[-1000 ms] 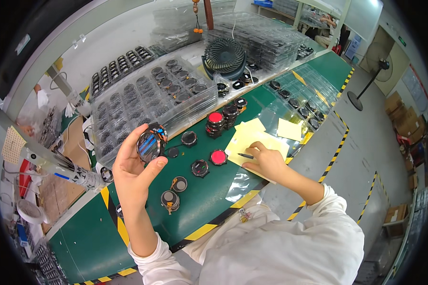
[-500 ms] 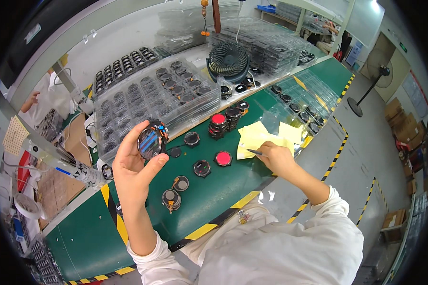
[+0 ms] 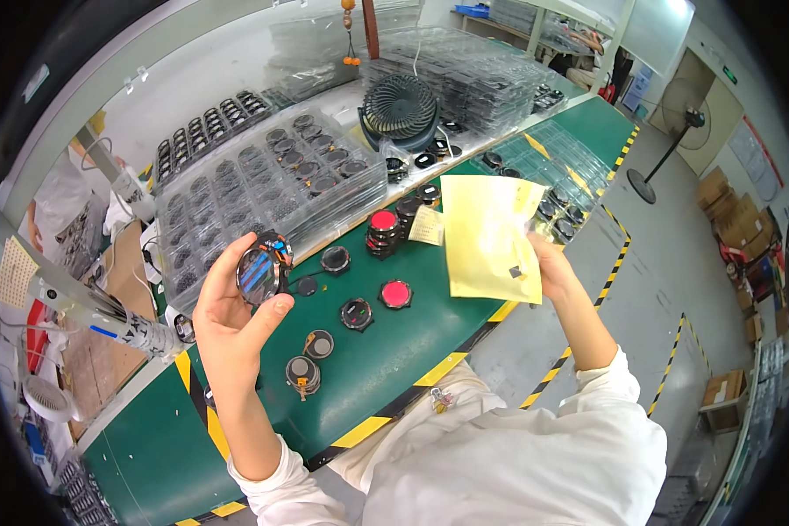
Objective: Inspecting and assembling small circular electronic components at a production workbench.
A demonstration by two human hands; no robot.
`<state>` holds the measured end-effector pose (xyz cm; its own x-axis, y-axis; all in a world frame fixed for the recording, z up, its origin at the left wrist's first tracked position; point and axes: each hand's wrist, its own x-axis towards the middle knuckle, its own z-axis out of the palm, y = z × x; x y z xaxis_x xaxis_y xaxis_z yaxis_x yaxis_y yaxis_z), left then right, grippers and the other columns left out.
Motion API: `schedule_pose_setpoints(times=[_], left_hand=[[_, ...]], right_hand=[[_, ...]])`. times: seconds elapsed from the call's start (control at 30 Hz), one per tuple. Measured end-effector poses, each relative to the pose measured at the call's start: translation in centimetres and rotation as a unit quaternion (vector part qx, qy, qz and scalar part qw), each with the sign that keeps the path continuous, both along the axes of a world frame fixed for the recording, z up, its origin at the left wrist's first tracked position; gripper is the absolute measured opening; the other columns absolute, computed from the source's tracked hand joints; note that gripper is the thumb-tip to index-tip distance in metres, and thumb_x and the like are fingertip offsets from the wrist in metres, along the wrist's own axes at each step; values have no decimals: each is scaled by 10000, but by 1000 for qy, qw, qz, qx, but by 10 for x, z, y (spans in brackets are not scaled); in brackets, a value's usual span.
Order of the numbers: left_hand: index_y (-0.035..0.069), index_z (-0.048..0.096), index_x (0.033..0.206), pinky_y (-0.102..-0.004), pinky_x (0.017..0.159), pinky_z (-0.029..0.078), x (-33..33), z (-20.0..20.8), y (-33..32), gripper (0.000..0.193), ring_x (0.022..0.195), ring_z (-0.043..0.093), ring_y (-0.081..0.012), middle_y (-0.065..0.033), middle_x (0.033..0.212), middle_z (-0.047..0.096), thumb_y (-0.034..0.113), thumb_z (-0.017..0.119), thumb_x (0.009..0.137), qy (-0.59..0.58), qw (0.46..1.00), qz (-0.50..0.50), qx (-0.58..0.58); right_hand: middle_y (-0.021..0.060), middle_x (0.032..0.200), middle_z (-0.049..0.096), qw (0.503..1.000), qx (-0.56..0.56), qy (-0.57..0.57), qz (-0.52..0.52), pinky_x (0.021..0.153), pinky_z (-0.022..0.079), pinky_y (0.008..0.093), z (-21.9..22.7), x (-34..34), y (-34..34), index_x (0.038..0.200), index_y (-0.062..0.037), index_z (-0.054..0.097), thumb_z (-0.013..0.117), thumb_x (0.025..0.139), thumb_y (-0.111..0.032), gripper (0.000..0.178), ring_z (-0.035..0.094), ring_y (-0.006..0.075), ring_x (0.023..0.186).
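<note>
My left hand (image 3: 228, 329) grips a round watch module (image 3: 261, 270) by its rim between thumb and fingers, raised above the table. Its glossy dark face shows bluish reflections, and a bit of orange shows at its edge. My right hand (image 3: 550, 267) holds up a large yellow sheet (image 3: 486, 232) by its right side; its fingers are partly hidden behind the sheet. A small dark square mark shows low on the sheet. Beside it lies a small label sheet (image 3: 426, 225). A module with a red face (image 3: 395, 294) and a black-faced one (image 3: 357, 314) lie between my hands.
Stacked modules (image 3: 383, 233) stand on the green table (image 3: 412, 351). Round grey parts (image 3: 303, 374) lie near its front. Clear plastic trays (image 3: 263, 188) full of modules line the back, with a black desk fan (image 3: 400, 110). More modules sit in a tray (image 3: 561, 215) at right.
My right hand has lifted the yellow sheet off the table, where it held a thin dark tool over the yellow paper before. My left hand keeps the watch module; the view has shifted slightly.
</note>
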<state>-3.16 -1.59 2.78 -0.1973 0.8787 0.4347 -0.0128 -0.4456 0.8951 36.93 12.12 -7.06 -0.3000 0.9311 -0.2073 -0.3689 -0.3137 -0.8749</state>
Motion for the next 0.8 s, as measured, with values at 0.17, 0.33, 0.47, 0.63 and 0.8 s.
schedule_pose_setpoints(times=[0.17, 0.33, 0.47, 0.63, 0.8], left_hand=[[-63, 475, 1345, -326, 975, 459, 9, -8, 5, 665, 1121, 604, -213, -157, 1231, 608, -72, 761, 745, -3, 999, -37, -5], [-62, 496, 1329, -312, 949, 478, 24, -18, 8, 665, 1111, 587, -169, -131, 1246, 593, -136, 743, 717, -8, 996, -67, -50], [-50, 501, 1329, -312, 955, 473, 34, -20, 9, 666, 1119, 587, -173, -133, 1247, 595, -132, 752, 718, -11, 993, -92, -69], [-36, 508, 1327, -327, 986, 455, 44, -29, 11, 673, 1122, 596, -184, -129, 1231, 612, -107, 778, 714, 12, 991, -108, -80], [-20, 518, 1323, -319, 984, 461, 52, -33, 12, 680, 1125, 597, -180, -116, 1226, 618, -105, 790, 706, 28, 987, -130, -89]], right_hand=[[135, 1247, 641, 988, -64, 132, 47, 933, 540, 413, -2, 3, -15, 1301, -14, 554, 560, 979, -317, 443, 663, 245, 1070], [116, 1202, 666, 992, -69, 102, 20, 928, 544, 381, -41, 37, 1, 1283, 0, 567, 573, 974, -298, 429, 677, 207, 1026], [93, 1114, 694, 994, -113, 5, 5, 820, 563, 326, -62, 62, 10, 1226, -6, 604, 586, 969, -310, 399, 691, 158, 918], [29, 911, 687, 985, -120, -111, 51, 369, 243, 194, -32, 61, 22, 1238, 0, 574, 421, 963, -619, 695, 374, 44, 473], [65, 957, 722, 976, -112, -179, 52, 407, 267, 203, -4, 85, 43, 1265, 28, 580, 442, 933, -656, 772, 403, 21, 517]])
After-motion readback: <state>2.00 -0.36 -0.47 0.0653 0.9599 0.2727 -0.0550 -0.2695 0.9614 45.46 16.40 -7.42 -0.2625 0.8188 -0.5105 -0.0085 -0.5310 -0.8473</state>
